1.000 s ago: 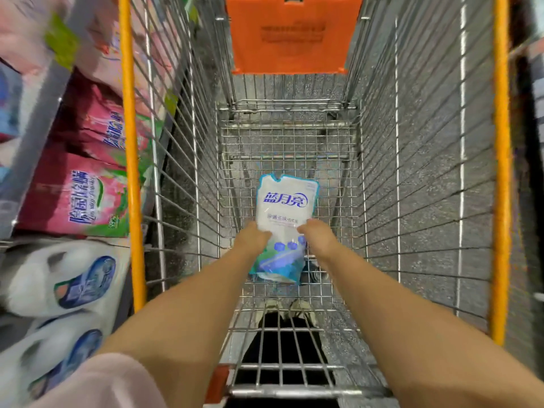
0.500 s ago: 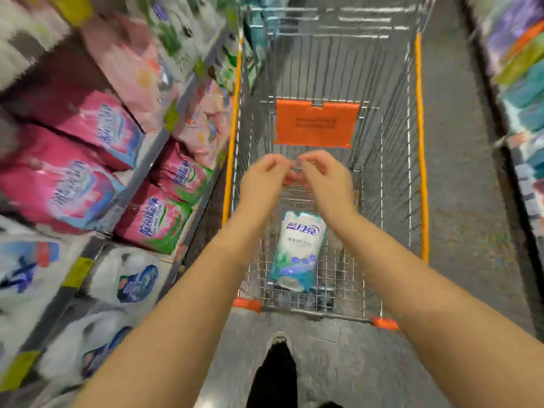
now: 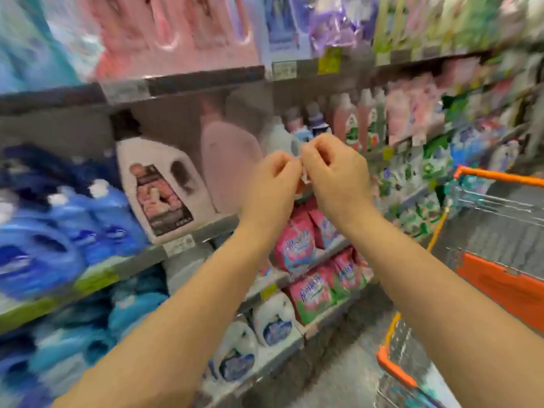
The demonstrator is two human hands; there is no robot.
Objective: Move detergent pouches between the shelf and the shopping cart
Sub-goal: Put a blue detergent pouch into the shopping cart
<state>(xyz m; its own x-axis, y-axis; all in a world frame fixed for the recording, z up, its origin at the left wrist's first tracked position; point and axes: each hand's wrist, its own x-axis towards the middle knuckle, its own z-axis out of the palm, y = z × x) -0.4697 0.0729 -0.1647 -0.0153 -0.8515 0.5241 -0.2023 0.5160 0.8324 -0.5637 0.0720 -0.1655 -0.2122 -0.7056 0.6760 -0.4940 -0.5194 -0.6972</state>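
Pink detergent pouches (image 3: pixel 297 250) lie below curled fingers (image 3: pixel 281 167).

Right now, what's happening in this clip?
A person stands facing a store shelf of detergent with both bare hands raised together in front of it, the left hand and right hand curled, fingertips nearly touching, holding no pouch. Pink detergent pouches sit on the shelf just below the hands. The shopping cart stands off to the right. The picture is blurred.
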